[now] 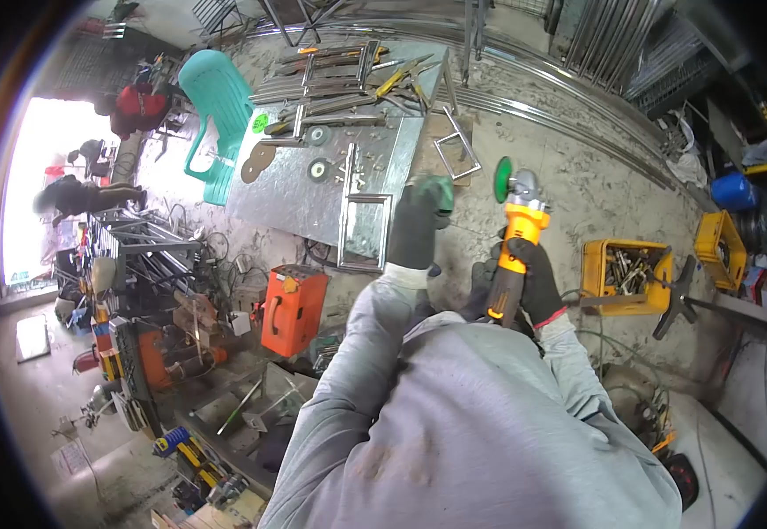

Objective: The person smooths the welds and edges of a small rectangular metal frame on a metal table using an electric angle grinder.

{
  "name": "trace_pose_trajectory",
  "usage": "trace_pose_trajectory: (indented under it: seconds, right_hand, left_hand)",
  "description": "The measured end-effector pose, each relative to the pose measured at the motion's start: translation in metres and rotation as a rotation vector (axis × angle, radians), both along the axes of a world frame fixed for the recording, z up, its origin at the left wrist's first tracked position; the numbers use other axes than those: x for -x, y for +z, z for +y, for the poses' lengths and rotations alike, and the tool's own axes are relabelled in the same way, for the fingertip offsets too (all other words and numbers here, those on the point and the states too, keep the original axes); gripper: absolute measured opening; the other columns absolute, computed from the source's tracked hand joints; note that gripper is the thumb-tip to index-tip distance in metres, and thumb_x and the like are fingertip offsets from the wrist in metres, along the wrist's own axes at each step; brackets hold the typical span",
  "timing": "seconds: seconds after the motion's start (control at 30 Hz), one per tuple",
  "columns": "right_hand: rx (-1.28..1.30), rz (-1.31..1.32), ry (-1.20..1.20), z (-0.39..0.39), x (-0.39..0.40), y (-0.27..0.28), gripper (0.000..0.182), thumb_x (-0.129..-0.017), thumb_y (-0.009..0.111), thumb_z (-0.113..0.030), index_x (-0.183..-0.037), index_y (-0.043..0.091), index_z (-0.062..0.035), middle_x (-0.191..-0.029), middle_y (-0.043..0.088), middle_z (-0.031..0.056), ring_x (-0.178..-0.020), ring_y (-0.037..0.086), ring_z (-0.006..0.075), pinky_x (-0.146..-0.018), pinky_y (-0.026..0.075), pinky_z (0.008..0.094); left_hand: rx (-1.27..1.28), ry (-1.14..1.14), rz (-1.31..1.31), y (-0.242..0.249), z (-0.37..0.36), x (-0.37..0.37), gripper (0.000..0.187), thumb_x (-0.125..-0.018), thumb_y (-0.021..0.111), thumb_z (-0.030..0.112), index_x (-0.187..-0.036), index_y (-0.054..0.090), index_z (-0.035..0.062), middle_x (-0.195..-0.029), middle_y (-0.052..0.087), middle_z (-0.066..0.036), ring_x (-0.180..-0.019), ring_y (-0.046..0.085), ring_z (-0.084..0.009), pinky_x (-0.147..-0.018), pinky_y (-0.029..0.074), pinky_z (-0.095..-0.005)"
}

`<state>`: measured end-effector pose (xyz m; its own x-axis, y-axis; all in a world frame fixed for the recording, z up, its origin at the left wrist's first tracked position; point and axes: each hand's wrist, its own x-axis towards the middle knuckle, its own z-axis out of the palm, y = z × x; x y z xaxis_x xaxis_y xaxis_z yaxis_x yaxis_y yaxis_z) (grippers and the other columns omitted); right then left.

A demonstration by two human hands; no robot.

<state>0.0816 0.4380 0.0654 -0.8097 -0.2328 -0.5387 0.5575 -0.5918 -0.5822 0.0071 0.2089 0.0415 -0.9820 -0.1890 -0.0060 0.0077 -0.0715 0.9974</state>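
Okay, from my end the main worry is the green disc [502, 180] on the angle grinder [529, 225]. The grinder is up in front of the wearer, over the floor [464, 256], right of the tabletop [251, 189], touching neither. Can't tell if the disc is spinning. If it is, it could nick the left hand [412, 231]: the disc face is turned roughly that way and the two are near each other. Likely cause would be a kick or twist, as I see just one hand on the tool. The slack grey shirt [507, 397] lies close to the grinder's lower end, so loose cloth could snag if the tool swings back. Also, a metal frame [345, 220] seems to stick out past the tabletop's near edge; a bump from the left forearm [357, 326] might knock it off.

Pose: right hand [537, 278], dark-gloved, fingers wrapped round the grinder body, firm by the look of it, elbow bent, tool head pointing forward. Left arm reaches further out, hand just beside the frame. Something green [444, 194] shows at those fingers; I can't tell if it's gripped or part of the glove, nor whether they're closed.
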Motion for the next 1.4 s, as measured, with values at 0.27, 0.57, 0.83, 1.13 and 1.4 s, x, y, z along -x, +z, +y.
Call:
trace_pose_trajectory:
  seconds: [0.27,0.57,0.83,1.13,1.4]
  right_hand:
    - [0.076,0.039,0.177,0.006,0.064,-0.012,0.044,-0.094,0.078,-0.029,-0.128,0.062,-0.0043,-0.098,0.072,0.0112,-0.082,0.075,0.0239,-0.077,0.066,0.0405]
    - [0.11,0.081,0.248,0.01,0.1,-0.017,0.043,-0.094,0.077,-0.027,-0.127,0.061,-0.0055,-0.097,0.071,0.0107,-0.081,0.074,0.0243,-0.077,0.066,0.0431]
    - [0.085,0.108,0.256,0.009,0.105,-0.014,0.043,-0.094,0.077,-0.026,-0.128,0.059,-0.0058,-0.096,0.069,0.0103,-0.08,0.073,0.0234,-0.078,0.065,0.0438]
    - [0.033,0.106,0.259,0.012,0.103,-0.007,0.044,-0.095,0.076,-0.027,-0.129,0.06,-0.0039,-0.097,0.069,0.0098,-0.082,0.074,0.023,-0.078,0.066,0.0426]
    - [0.059,0.115,0.265,0.013,0.102,-0.005,0.043,-0.095,0.076,-0.027,-0.128,0.06,-0.004,-0.098,0.07,0.0105,-0.08,0.074,0.0229,-0.078,0.067,0.0432]
  left_hand:
    - [-0.063,0.094,-0.305,0.039,0.055,0.033,0.041,-0.111,0.058,0.023,-0.146,0.062,0.0017,-0.114,0.073,-0.005,-0.087,0.069,-0.0123,-0.068,0.057,-0.0281]
    - [0.133,0.214,-0.244,0.02,0.051,0.071,0.04,-0.107,0.06,0.025,-0.132,0.065,-0.0051,-0.117,0.075,-0.027,-0.107,0.072,-0.0386,-0.094,0.054,-0.0463]
    - [0.501,0.243,-0.164,0.047,0.063,0.063,0.043,-0.108,0.06,0.026,-0.139,0.059,-0.0033,-0.127,0.072,-0.032,-0.118,0.069,-0.05,-0.1,0.054,-0.0519]
    - [0.501,0.251,-0.248,0.051,0.06,0.077,0.043,-0.106,0.06,0.027,-0.138,0.063,-0.0015,-0.128,0.072,-0.031,-0.119,0.069,-0.0496,-0.1,0.054,-0.0528]
    - [0.423,0.213,-0.176,0.036,0.054,0.075,0.045,-0.104,0.061,0.026,-0.137,0.063,-0.0047,-0.123,0.074,-0.029,-0.115,0.072,-0.0414,-0.098,0.054,-0.0474]
